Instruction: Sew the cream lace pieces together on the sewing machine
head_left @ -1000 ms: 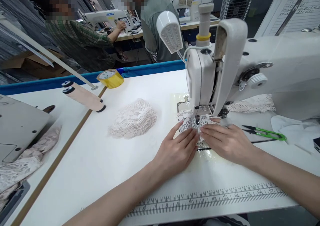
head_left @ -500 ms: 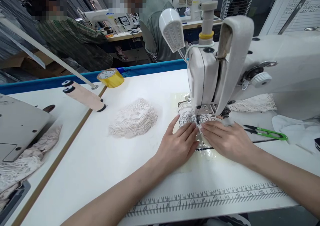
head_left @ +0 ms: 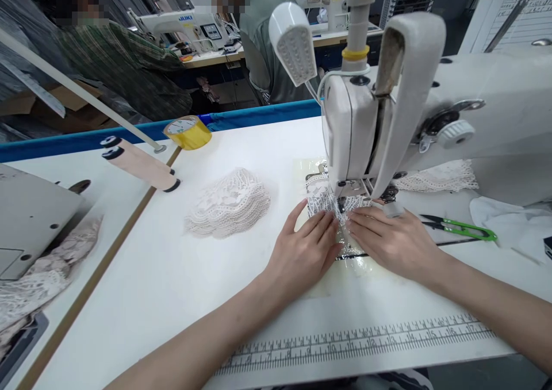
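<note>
Pressing flat on a small lace piece with both hands, right under the head of the white sewing machine. Left hand spread open, palm down, fingers pointing up and to the right toward the needle area, fingertips resting on the near left part of the lace. Right hand likewise open and flat, fingers pointing left, fingertips touching the near right part of the lace, almost meeting the left fingertips. Nothing pinched or gripped; only held down against the desk.

Lace lying just beyond the fingertips, farther from the body, far end tucked beneath the presser foot; long axis hard to tell, seemingly running across, left to right. Both hands about equally near, left covering slightly more of it.

Off to the left, well apart: a stack of white lace pieces. Farther back, a yellow tape roll and a pinkish tube. Right of the right hand, green thread snips on the desk. Printed ruler strip along the near edge. Two other people at machines behind the blue desk border.
</note>
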Available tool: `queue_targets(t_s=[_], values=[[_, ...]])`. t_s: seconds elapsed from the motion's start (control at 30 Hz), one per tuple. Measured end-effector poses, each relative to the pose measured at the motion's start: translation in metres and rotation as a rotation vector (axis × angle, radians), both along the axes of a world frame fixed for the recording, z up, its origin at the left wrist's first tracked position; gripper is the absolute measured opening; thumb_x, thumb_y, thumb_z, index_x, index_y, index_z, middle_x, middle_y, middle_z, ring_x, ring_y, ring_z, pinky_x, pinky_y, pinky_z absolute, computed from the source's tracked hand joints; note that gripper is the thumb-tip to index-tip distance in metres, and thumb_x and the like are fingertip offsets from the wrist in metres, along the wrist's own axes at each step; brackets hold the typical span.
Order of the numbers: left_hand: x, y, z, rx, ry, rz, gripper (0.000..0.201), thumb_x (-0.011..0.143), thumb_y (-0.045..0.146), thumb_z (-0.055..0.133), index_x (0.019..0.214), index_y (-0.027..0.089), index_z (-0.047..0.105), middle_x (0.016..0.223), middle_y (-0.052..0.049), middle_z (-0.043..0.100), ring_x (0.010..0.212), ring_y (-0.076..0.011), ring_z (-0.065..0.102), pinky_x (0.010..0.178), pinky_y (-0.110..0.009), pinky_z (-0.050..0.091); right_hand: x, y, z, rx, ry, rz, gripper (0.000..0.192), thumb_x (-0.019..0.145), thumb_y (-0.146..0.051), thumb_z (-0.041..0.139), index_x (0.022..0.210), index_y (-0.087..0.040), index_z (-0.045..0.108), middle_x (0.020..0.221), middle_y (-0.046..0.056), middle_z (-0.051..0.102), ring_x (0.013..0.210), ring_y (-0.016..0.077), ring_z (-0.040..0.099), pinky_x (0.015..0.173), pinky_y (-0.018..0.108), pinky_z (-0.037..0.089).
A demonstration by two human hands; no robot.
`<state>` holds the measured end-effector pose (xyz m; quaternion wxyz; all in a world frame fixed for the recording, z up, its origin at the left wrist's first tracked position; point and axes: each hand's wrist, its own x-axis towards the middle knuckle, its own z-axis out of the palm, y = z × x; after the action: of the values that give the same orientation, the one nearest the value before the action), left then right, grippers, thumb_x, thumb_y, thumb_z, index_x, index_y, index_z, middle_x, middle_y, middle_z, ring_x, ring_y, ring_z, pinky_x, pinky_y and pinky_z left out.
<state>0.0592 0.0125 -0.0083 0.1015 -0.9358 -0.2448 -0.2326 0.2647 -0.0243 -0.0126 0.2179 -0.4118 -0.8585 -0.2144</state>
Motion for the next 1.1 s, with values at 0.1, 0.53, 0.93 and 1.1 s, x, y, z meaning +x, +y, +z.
queue_targets(t_s=[0.1, 0.53, 0.93, 1.1], values=[[0.001, 0.003, 0.000, -0.014, -0.004, 0.018, 0.027, 0.094, 0.026, 0.049, 0.112, 0.011, 0.064, 0.115, -0.011, 0.067, 0.108, -0.0216, 0.063, 0.109, -0.050, 0.035, 0.000, 0.002, 0.001, -0.002, -0.023, -0.030, 0.022, 0.087, -0.008, 0.052, 0.098, -0.012, 0.070, 0.099, 0.007, 0.072, 0.087, 0.0191, 0.066, 0.092, 0.039, 0.047], [0.004, 0.015, -0.001, -0.099, 0.007, 0.065, 0.032, 0.095, 0.031, 0.047, 0.117, 0.014, 0.061, 0.121, -0.009, 0.064, 0.116, -0.0230, 0.058, 0.111, -0.052, 0.031, 0.000, 0.005, 0.001, -0.018, -0.064, -0.130, 0.025, 0.094, -0.021, 0.048, 0.110, -0.012, 0.065, 0.097, 0.007, 0.073, 0.092, 0.0205, 0.064, 0.105, 0.041, 0.035], [0.003, 0.018, -0.002, -0.170, 0.036, 0.130, 0.041, 0.095, 0.038, 0.045, 0.127, 0.015, 0.055, 0.129, -0.007, 0.059, 0.124, -0.0277, 0.050, 0.112, -0.052, 0.029, 0.004, 0.004, 0.008, 0.001, -0.045, -0.101, 0.023, 0.093, -0.022, 0.051, 0.107, -0.014, 0.067, 0.103, 0.006, 0.072, 0.091, 0.0201, 0.065, 0.098, 0.042, 0.039], [0.002, 0.016, -0.003, -0.148, 0.049, 0.151, 0.044, 0.095, 0.039, 0.045, 0.131, 0.015, 0.052, 0.132, -0.008, 0.056, 0.126, -0.0284, 0.047, 0.111, -0.051, 0.030, 0.003, 0.002, 0.009, 0.009, -0.017, -0.074, 0.021, 0.090, -0.016, 0.052, 0.105, -0.015, 0.068, 0.095, 0.006, 0.073, 0.086, 0.0201, 0.067, 0.089, 0.038, 0.045]])
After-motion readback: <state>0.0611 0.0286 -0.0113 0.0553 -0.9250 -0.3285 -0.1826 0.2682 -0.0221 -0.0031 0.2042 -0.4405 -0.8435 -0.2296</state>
